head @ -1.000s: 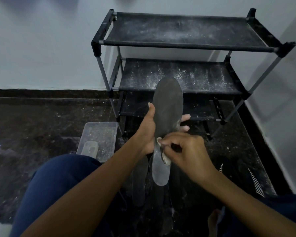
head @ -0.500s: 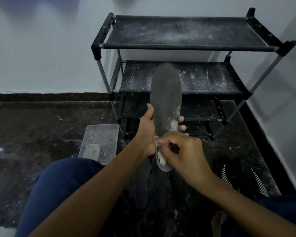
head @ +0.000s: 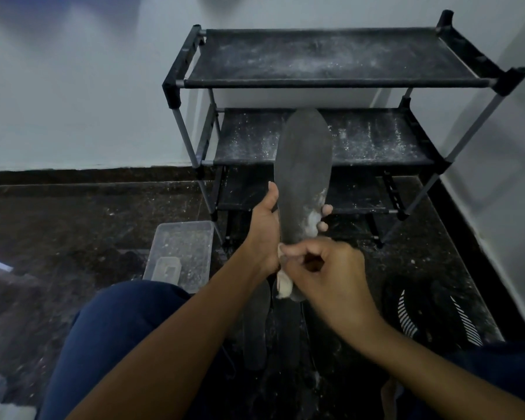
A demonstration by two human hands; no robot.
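A dusty black shoe rack (head: 331, 83) fills the far side, a wall (head: 512, 177) close on its right. Before it a dark insole (head: 303, 177) stands upright in the air. The left hand (head: 262, 234) curls its grip round the insole's middle; the right hand (head: 331, 274) pinches a pale cloth (head: 284, 286) against the heel. The toe half looks wiped; white residue (head: 311, 221) at the right edge likely remains. Open floor (head: 73, 222) lies left.

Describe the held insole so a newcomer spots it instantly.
Start at the black shoe rack by the wall. In front of it, the left hand grips a dark grey insole upright; the right hand pinches a pale cloth at its lower end. Unlike the insoles flat on the floor, it is raised, with a white smear on one edge.
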